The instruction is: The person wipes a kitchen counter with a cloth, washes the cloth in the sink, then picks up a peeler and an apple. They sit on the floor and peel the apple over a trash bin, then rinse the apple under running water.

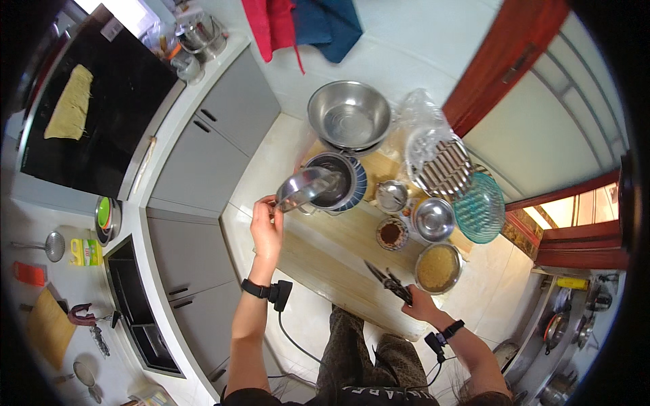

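Note:
My left hand (266, 226) grips the rim of a shiny metal bowl (299, 191), tilted over a dark-lined pot (335, 177) on the wooden board (325, 264). Dark-handled scissors or shears (388, 281), their tips pointing toward the pot, are held in my right hand (422, 304) over the board's near edge. Close to that hand stands a metal bowl of yellowish grains (437, 269). Behind it are a small patterned bowl of reddish-brown powder (392, 234), a steel bowl (433, 220) and a small metal cup (391, 196). The contents of the tilted bowl cannot be made out.
A large steel basin (349, 115) stands behind the pot. A slatted round rack (441, 165) under clear plastic and a teal glass bowl (478, 208) are at the right. Grey cabinets (203, 167) with a counter, hob and sink line the left. A red-framed door (508, 66) is at upper right.

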Motion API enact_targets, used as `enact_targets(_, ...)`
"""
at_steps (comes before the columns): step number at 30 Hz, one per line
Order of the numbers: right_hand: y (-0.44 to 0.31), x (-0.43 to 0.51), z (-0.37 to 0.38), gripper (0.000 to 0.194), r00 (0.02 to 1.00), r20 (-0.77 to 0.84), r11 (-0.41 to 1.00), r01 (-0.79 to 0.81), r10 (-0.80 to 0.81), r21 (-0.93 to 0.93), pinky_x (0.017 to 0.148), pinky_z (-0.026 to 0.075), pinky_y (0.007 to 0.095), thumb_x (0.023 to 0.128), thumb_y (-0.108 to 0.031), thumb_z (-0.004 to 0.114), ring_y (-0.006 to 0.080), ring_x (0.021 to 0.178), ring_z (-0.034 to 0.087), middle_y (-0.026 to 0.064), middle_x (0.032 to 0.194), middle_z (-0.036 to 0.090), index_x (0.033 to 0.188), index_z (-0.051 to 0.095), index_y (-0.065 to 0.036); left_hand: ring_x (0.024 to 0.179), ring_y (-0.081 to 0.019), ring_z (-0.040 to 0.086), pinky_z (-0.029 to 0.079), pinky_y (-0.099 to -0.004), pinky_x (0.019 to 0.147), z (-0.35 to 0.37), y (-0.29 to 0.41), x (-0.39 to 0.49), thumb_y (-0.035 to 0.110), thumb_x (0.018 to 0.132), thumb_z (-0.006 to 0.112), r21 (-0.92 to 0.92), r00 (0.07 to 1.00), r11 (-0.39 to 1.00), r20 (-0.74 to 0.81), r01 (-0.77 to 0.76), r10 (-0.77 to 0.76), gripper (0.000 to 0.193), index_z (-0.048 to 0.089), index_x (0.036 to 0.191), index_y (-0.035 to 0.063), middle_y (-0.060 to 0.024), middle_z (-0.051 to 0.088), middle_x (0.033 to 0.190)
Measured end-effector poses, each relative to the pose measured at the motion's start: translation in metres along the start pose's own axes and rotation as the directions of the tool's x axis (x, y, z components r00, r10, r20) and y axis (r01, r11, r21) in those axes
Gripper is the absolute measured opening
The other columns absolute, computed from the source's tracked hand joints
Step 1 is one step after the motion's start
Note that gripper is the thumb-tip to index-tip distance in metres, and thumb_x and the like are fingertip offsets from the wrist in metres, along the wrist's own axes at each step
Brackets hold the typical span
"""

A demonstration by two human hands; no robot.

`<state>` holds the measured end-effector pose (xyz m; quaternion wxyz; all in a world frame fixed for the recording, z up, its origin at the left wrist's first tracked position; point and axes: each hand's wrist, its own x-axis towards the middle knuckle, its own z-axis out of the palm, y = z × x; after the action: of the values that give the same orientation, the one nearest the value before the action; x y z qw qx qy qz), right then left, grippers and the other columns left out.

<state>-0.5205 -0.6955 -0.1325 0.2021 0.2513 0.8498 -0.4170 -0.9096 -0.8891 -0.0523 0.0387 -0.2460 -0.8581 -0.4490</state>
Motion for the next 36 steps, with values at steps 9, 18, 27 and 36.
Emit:
enact_targets(9, 0.146, -0.237, -0.025, 0.036, 0.881, -0.471, 0.986, 0.043, 0.038, 0.160, 0.062, 0.048, 0.0431, 0.067, -0.014, 0.067, 0.0372, 0.069, 0.060, 0.0177, 0.073, 0.059, 0.096, 0.050, -0.001, 0.080, -0.0236, 0.059, 0.049, -0.0326, 0.067, 0.014, 0.166, -0.104, -0.002, 0.082, 0.056, 0.105, 0.931, 0.963, -0.251, -0.247, 0.266, 0.011, 0.053, 0.092, -0.0008, -0.0133, 0.058, 0.101)
enact_targets(18, 0.301, -0.503, -0.049, 0.028, 0.466, -0.803, 0.911, -0.021, 0.373, 0.411, 0.055, 0.045, 0.0362, 0.069, -0.007, 0.064, 0.0265, 0.058, 0.054, 0.0113, 0.065, 0.051, 0.090, 0.046, -0.002, 0.068, -0.0059, 0.054, 0.053, -0.0229, 0.056, 0.213, 0.384, -0.319, 0.007, 0.086, 0.058, -0.351, 0.564, 0.802, 0.825, 0.483, 0.022, 0.005, 0.054, 0.090, 0.0072, 0.0025, 0.054, 0.079)
enact_targets(27, 0.436, -0.550, -0.151, 0.028, 0.076, -0.888, 0.880, 0.120, 0.453, 0.459, 0.054, 0.042, 0.0314, 0.071, -0.005, 0.064, 0.0173, 0.058, 0.047, 0.0053, 0.067, 0.045, 0.086, 0.041, -0.006, 0.069, -0.0044, 0.052, 0.045, -0.0191, 0.057, 0.394, 0.554, -0.406, 0.018, 0.089, 0.060, -0.182, -0.106, 0.939, 0.970, 0.292, 0.221, 0.017, 0.055, 0.104, 0.0106, 0.0039, 0.059, 0.086)
enact_targets(36, 0.617, -0.527, -0.404, 0.029, 0.129, -0.903, 0.905, 0.064, 0.410, 0.420, 0.058, 0.045, 0.0334, 0.071, -0.009, 0.066, 0.0204, 0.061, 0.053, 0.0079, 0.071, 0.051, 0.089, 0.044, -0.004, 0.082, -0.0161, 0.063, 0.056, -0.0288, 0.068, 0.651, 0.697, -0.359, 0.010, 0.088, 0.058, -0.316, 0.142, 0.882, 0.948, 0.350, 0.284, 0.033, 0.052, 0.120, 0.0015, -0.0083, 0.061, 0.100)
